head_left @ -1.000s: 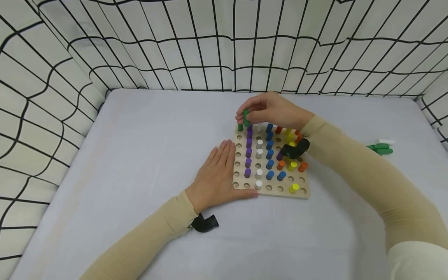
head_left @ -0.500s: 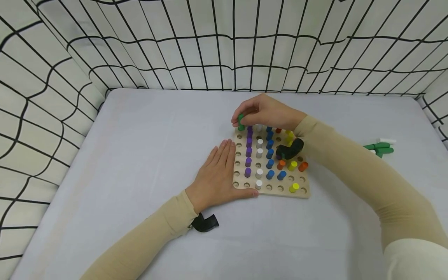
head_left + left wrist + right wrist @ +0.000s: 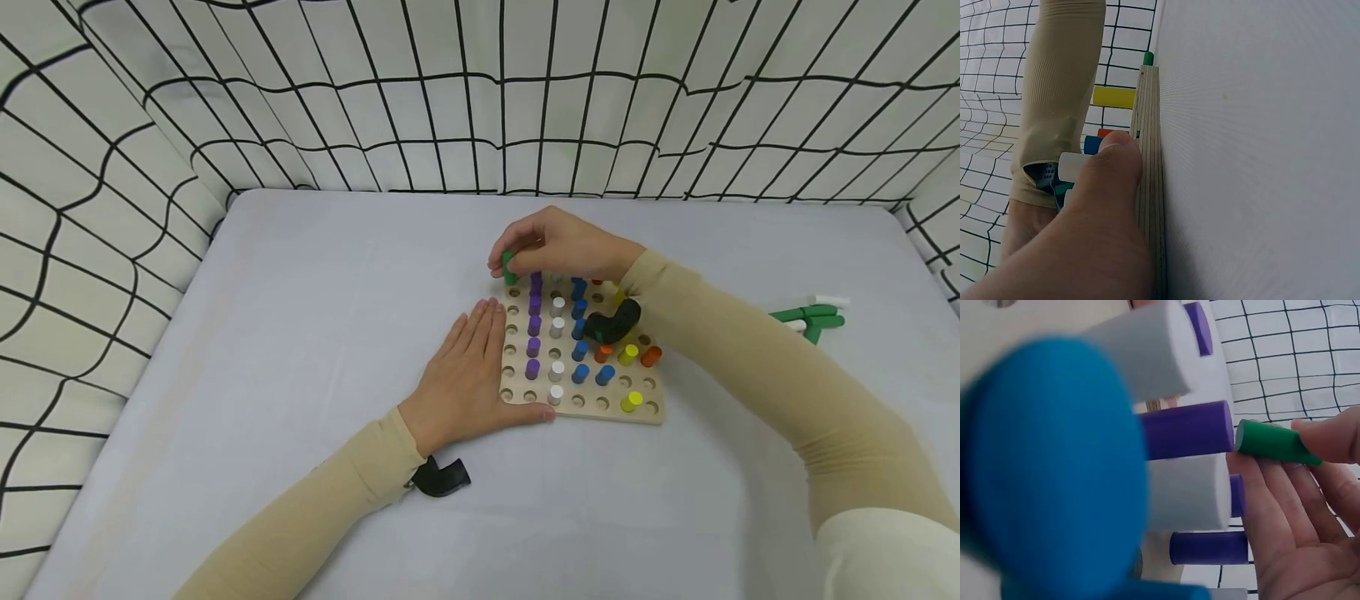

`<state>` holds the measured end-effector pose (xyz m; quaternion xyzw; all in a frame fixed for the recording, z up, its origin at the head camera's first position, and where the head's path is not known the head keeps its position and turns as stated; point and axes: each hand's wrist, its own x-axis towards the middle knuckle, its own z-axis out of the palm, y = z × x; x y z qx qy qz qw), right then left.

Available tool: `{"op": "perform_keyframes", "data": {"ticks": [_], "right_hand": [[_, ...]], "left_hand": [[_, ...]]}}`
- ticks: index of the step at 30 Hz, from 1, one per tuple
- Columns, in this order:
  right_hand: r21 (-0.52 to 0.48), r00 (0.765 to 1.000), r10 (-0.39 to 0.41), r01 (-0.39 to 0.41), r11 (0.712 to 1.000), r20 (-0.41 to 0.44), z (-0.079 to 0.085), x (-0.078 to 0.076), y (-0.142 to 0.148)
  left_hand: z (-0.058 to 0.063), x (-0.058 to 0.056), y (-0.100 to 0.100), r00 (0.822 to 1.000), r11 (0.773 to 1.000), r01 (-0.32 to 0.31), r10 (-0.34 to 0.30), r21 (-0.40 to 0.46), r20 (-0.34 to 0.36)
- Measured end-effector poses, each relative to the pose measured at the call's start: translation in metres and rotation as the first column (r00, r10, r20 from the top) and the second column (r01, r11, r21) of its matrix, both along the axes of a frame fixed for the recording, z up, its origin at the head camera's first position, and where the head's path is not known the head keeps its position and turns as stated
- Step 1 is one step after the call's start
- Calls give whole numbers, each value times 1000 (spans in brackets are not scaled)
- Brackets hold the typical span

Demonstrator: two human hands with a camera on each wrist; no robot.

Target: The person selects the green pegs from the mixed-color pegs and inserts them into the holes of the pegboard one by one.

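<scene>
A wooden pegboard (image 3: pixel 613 410) lies on the table, set with coloured pegs in rows. My right hand (image 3: pixel 558 243) pinches a green peg (image 3: pixel 509 268) over the board's far left corner. In the right wrist view, thumb and fingers hold that green peg (image 3: pixel 1272 441) beyond purple pegs (image 3: pixel 1188 431) and white ones. My left hand (image 3: pixel 461 379) rests flat along the board's left edge, fingers straight, its thumb (image 3: pixel 1116 156) against the near edge. Beside the right hand runs a column of purple pegs (image 3: pixel 534 326). The corner hole under the held peg is hidden.
Several loose green pegs (image 3: pixel 810 315) and a white peg (image 3: pixel 830 301) lie on the table at the right. Black wire grid (image 3: pixel 420 108) over white cloth closes off the back and sides. The right forearm covers part of the board's far right.
My right hand has moved left and slightly nearer with the green peg, from over the purple column to the board's far left corner. The left hand has stayed in place.
</scene>
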<state>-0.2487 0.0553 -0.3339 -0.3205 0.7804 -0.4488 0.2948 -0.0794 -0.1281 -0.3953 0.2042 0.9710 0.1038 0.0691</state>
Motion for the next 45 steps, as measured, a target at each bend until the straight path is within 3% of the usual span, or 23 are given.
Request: {"op": "perform_keyframes", "data": {"ticks": [12, 32, 45], "right_hand": [[23, 1000, 22, -22, 999, -13, -5, 2, -2], [109, 990, 73, -60, 992, -118, -7, 4, -3], [203, 970, 122, -79, 976, -209, -3, 5, -6]], "left_hand": [[0, 0, 1, 1000, 1000, 1, -1, -9, 5], [1, -1, 1, 1000, 1000, -8, 8, -13, 23], [0, -1, 1, 1000, 1000, -10, 11, -20, 21]]}}
